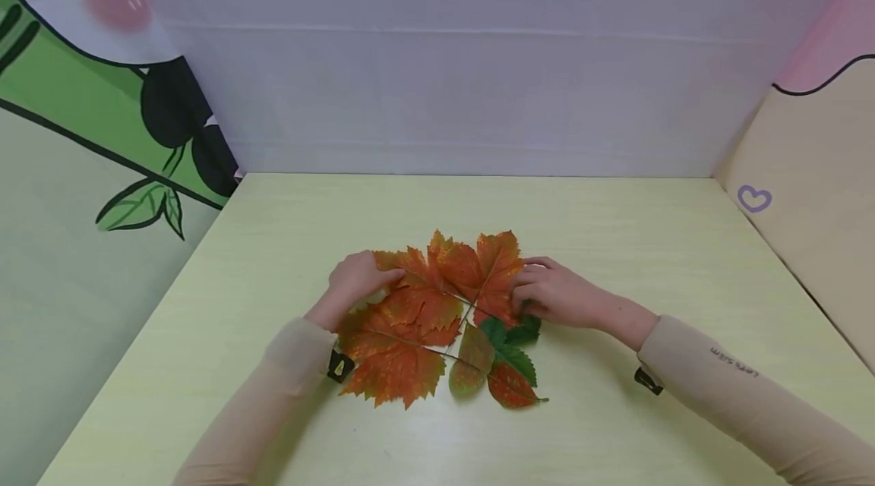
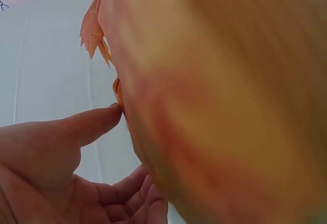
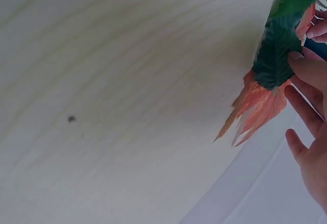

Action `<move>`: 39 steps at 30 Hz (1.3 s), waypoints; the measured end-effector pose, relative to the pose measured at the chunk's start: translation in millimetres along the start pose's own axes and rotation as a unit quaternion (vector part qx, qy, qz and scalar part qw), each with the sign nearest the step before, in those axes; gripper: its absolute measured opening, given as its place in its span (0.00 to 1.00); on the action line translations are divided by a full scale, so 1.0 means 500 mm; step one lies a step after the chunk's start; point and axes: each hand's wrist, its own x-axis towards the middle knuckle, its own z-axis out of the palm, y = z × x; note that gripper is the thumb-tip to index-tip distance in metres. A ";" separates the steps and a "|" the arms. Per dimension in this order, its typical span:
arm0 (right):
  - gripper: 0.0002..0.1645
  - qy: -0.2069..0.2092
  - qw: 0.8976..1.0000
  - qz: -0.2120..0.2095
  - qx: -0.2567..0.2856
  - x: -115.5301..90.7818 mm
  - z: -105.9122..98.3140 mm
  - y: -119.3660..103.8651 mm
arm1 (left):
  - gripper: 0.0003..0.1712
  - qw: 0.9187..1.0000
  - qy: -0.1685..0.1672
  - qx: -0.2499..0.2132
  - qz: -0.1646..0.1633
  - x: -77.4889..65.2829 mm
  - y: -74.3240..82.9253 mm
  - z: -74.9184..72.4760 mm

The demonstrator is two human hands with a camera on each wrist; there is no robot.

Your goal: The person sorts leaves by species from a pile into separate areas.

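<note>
You seemed to be arranging the leaf spray [image 1: 418, 310] mid-table [image 1: 615, 410], your left hand [image 1: 358, 277] pinching a far orange leaf [image 1: 414, 273] on its left, your right hand [image 1: 559, 293] narrowly closed on its right edge beside the green leaves [image 1: 513, 353]. The next move probably called for spreading the overlaps gently.

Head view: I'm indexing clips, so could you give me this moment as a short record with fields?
Left hand: grips upper-left orange leaf
Right hand: fingers curled at upper-right orange leaf
Other leaves: lower-left orange leaf, green leaves, yellow-green leaf, small red-orange leaf
Surface: pale table
Backdrop: creased pale sheet
</note>
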 end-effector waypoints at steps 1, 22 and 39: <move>0.09 0.001 1.000 0.001 -0.003 -0.001 -0.001 0.002 | 0.30 1.000 0.002 -0.004 0.000 0.001 0.000 0.001; 0.08 0.019 0.989 0.131 0.063 -0.052 -0.037 0.073 | 0.19 0.995 0.026 -0.096 0.022 0.017 -0.026 0.009; 0.07 0.080 0.926 0.342 0.137 -0.117 -0.036 0.178 | 0.11 0.978 0.026 -0.206 -0.020 0.013 -0.025 0.013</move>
